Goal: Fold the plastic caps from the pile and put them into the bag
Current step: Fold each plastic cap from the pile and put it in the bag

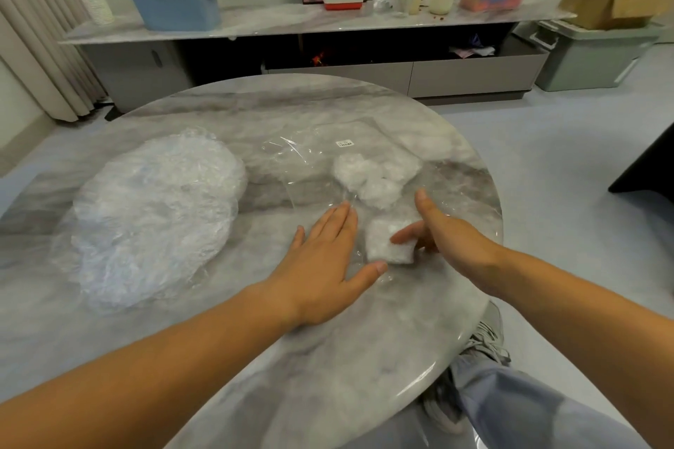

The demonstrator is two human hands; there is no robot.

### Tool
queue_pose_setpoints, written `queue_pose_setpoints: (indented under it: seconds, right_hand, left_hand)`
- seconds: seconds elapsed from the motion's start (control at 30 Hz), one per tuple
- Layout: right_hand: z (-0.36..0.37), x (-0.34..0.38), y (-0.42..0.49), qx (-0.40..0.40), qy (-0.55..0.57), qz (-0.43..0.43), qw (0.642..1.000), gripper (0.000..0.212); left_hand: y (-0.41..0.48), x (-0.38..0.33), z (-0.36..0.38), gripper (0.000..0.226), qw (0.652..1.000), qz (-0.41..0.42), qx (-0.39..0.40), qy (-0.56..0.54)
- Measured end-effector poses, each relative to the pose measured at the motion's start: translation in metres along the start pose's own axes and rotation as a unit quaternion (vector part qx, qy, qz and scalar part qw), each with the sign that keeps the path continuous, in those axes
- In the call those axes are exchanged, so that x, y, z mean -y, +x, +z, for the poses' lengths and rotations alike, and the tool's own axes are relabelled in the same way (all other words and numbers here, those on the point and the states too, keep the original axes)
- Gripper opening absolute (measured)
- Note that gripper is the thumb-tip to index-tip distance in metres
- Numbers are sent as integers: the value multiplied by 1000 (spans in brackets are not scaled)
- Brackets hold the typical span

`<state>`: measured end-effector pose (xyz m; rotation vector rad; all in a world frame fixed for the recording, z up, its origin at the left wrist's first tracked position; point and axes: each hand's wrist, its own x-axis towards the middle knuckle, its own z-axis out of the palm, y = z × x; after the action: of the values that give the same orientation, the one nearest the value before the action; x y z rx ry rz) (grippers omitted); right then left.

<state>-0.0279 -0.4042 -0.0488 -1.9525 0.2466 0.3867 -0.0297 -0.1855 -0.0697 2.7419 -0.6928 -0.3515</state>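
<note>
Plastic caps [153, 215], clear & crinkled, heap in a loose pile on the L side of our round grey marble table [364, 357]. The pile's long axis runs from near-L to far-R. To its R, w/ a gap btw them, lies the flat clear plastic bag [306, 171], labelled end away from us.

Our left hand [324, 259] lies flat, fingers straight & together. The fingertips are on the bag's near edge & the thumb is spread out to the R. Our right hand [448, 237] has its index finger laid across a small white folded cap [381, 250]. The other fingers curl at the cap's R edge & the thumb is lifted clear. We can't tell if it pinches or only pushes.

That cap is approx. square w/ no clear long axis, and sits btw our hands at the bag's near edge. More folded caps [372, 175] bunch inside the bag. A small white label [344, 144] sits at its far end.
</note>
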Motion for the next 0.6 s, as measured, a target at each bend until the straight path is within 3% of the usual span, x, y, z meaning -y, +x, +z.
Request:
queue_pose_setpoints:
  seconds: [0.1,0.27,0.43,0.6]
  right_hand:
    - [-2,10,15,-40,170,57,983,85]
    - [-3,29,30,-45,457,126,880,81]
    - [11,33,41,-174,513,112,833,64]
    - [11,36,39,-180,536,105,818,73]
  left_hand:
    - [-5,-2,1,97,1000,23,-1,4]
    - [-14,-1,4,90,999,33,1,35]
    - [-18,0,4,89,999,27,14,35]
    - [-19,2,5,89,998,25,34,39]
